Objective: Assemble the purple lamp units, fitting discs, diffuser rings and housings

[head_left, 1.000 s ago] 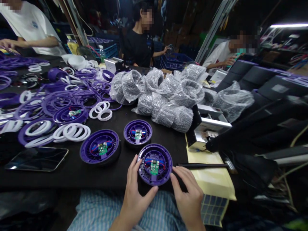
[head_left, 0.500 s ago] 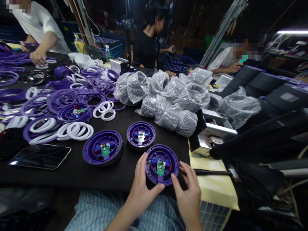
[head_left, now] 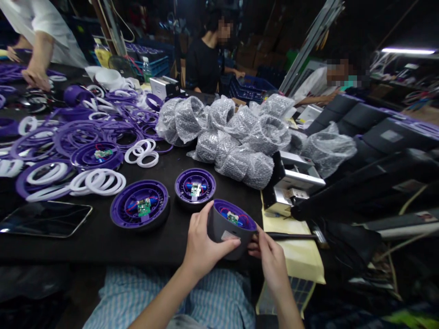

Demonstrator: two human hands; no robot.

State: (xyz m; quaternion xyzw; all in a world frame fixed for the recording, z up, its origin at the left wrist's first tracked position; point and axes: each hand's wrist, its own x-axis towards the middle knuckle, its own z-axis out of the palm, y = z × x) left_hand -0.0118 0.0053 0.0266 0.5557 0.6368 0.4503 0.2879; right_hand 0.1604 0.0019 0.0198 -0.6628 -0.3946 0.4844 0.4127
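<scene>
A dark grey round housing (head_left: pixel 221 223) with a purple top, a small green circuit board, a blue cylinder and red wires is tilted, so that its side wall and a pale label show. My left hand (head_left: pixel 200 244) grips it from the left, thumb across the front wall near the label. My right hand (head_left: pixel 270 251) is at the right edge, fingertips pinched near the purple rim; whether they hold a small part there is hidden. Two similar purple housings stand on the black table: a wider one (head_left: pixel 120 209) at the left and a smaller one (head_left: pixel 181 186) behind.
Bubble-wrapped rolls (head_left: pixel 259 167) are piled behind. White rings (head_left: pixel 106 181) and purple rings (head_left: pixel 80 135) cover the left side, with a phone (head_left: pixel 44 221) in front. A metal fixture (head_left: pixel 305 178) and yellow paper (head_left: pixel 298 256) lie at the right. Co-workers (head_left: pixel 206 59) sit across the table.
The housing in my hands has tipped from facing me to showing its side wall. My left thumb has shifted onto that wall, and my right fingers have closed at the rim. The view has shifted slightly.
</scene>
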